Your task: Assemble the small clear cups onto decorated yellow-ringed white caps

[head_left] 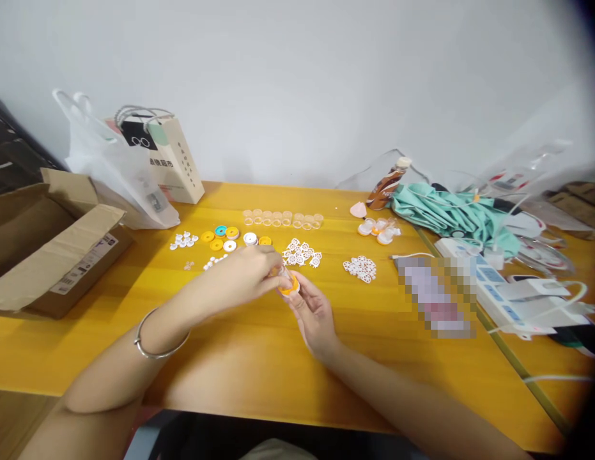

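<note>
Both hands meet over the middle of the table around a small clear plastic cup with an orange ring (290, 287). My left hand (253, 271), with a bangle on its wrist, pinches the clear upper part. My right hand (316, 314) grips the orange ring from the right; fingers partly hide the piece. Just beyond lie white openwork plastic pieces (301, 253), and a second pile of openwork pieces (359, 269) sits farther right. Yellow, white and blue round caps (215, 245) spread behind my left hand. A row of clear plastic rings (282, 219) stands farther back.
Small white parts (183, 241) lie at left, near an open cardboard box (86, 268) and a white plastic bag (115, 172). Clear-and-orange pieces (384, 237) rest near a brown bottle (387, 185). A blurred-out flat object (434, 297) and a power strip (489, 284) lie right.
</note>
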`<control>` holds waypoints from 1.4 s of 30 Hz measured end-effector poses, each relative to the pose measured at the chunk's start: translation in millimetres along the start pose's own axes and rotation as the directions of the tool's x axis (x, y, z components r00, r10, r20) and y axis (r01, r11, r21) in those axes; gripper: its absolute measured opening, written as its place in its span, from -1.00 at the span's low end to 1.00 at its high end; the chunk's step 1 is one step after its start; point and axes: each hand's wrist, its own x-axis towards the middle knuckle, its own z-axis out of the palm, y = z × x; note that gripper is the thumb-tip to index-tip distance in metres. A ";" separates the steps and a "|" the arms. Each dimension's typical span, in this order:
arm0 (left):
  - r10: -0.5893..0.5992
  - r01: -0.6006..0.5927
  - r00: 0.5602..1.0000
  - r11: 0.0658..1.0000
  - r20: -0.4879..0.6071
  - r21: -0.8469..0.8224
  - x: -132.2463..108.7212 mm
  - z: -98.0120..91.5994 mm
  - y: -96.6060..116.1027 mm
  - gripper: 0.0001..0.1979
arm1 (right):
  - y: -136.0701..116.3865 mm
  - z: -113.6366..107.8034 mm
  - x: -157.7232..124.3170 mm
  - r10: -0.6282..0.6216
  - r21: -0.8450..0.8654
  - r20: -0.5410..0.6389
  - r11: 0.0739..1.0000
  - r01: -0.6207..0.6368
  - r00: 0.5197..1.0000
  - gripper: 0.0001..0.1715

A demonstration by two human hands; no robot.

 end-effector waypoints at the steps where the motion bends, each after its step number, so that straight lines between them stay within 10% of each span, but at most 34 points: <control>1: 0.028 -0.027 0.999 0.999 0.024 -0.031 0.5 0.1 -0.5 -0.77 | 0.3 -1.6 -0.5 0.007 0.009 -0.005 1.000 -0.007 1.000 -0.60; 10: 0.269 -0.217 0.958 0.902 0.094 -0.373 4.1 -14.3 -10.3 -0.64 | -21.7 -4.2 6.7 0.295 0.306 0.247 0.880 -0.363 0.923 -0.70; 17: -0.012 0.015 1.000 0.788 0.009 -0.615 12.3 6.7 -23.3 -0.59 | -27.1 -1.3 8.0 0.229 0.326 0.167 0.905 -0.273 0.959 -0.68; 25: -0.289 0.046 0.953 0.420 -0.085 -0.906 10.5 68.0 -22.8 -0.74 | -16.4 -3.9 9.0 0.230 0.332 0.112 0.908 -0.255 0.967 -0.70; 31: -0.199 0.066 0.980 0.171 0.031 -0.983 2.7 85.6 -20.6 -0.51 | -13.4 -5.7 7.6 0.282 0.312 0.141 0.897 -0.313 0.949 -0.73; 37: -0.353 -0.060 0.926 0.222 -0.137 -0.973 4.6 92.5 -14.9 -0.71 | -15.6 -6.3 7.4 0.275 0.319 0.142 0.897 -0.307 0.951 -0.66; 42: -0.301 -0.013 0.951 0.190 -0.071 -0.982 2.0 87.9 -15.8 -0.74 | -17.2 -6.8 7.3 0.272 0.326 0.182 0.890 -0.319 0.945 -0.69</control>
